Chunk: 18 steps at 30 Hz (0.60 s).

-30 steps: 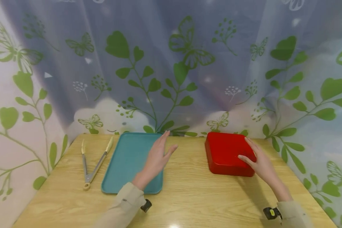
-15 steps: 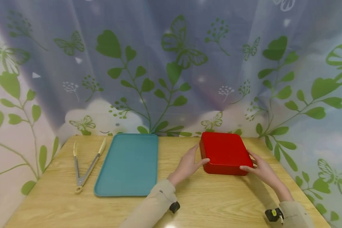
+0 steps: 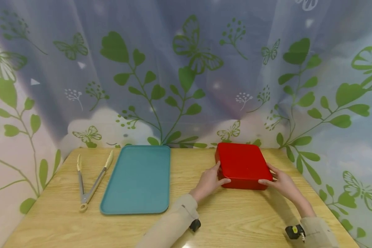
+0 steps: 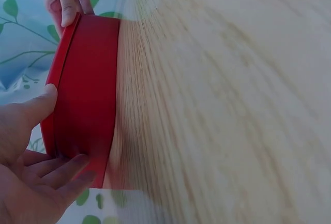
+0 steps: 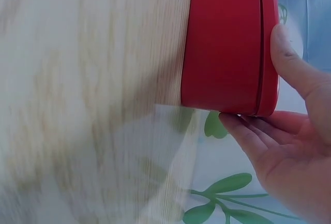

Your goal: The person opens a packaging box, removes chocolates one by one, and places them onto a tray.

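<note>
A square red lidded box sits toward the back right of the table. My left hand holds its front left corner, the thumb on the lid's edge and the fingers along the left side. At the opposite corner my right hand grips the box, thumb over the front of the lid and fingers against the right side. The left wrist view shows the seam between lid and base on the box wall. In the right wrist view the fingertips touch the box's side below the lid.
A teal tray lies left of the box on the wooden table. Left of the tray are tongs with spread arms and pale yellow tips. A patterned curtain hangs behind and at both sides.
My left hand has moved right from over the tray to the box's left corner. My right hand has slid toward the box's front right corner. The view has shifted slightly right.
</note>
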Each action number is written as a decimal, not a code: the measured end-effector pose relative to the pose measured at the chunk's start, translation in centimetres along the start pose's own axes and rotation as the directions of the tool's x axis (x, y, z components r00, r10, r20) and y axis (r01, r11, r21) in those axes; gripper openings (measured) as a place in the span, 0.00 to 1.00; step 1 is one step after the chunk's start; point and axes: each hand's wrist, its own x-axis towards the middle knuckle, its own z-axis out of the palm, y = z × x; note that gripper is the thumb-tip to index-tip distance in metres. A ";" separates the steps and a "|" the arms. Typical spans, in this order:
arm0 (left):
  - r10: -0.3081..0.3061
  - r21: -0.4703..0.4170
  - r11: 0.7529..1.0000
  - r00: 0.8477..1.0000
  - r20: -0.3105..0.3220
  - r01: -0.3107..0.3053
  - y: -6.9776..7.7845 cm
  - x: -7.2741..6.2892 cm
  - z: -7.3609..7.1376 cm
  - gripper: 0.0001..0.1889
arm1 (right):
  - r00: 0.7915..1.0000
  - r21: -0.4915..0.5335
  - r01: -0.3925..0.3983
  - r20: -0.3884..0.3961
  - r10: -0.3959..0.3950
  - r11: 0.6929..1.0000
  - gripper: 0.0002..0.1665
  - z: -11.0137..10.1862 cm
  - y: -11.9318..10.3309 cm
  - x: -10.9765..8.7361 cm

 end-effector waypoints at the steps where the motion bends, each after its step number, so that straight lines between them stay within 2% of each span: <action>1: -0.002 0.011 1.000 1.000 -0.002 0.002 -0.1 0.0 -0.1 0.45 | 1.000 0.000 0.002 -0.002 -0.002 1.000 0.55 0.1 -0.1 0.1; 13: -0.009 0.043 0.999 1.000 -0.007 0.010 -0.9 -1.5 -1.8 0.44 | 0.999 -0.003 0.022 -0.024 -0.022 1.000 0.55 1.8 -1.8 0.5; 18: -0.036 0.025 0.999 0.999 -0.010 0.036 -1.5 -2.5 -3.0 0.44 | 0.998 0.007 0.056 -0.025 -0.056 0.998 0.55 2.7 -2.9 0.6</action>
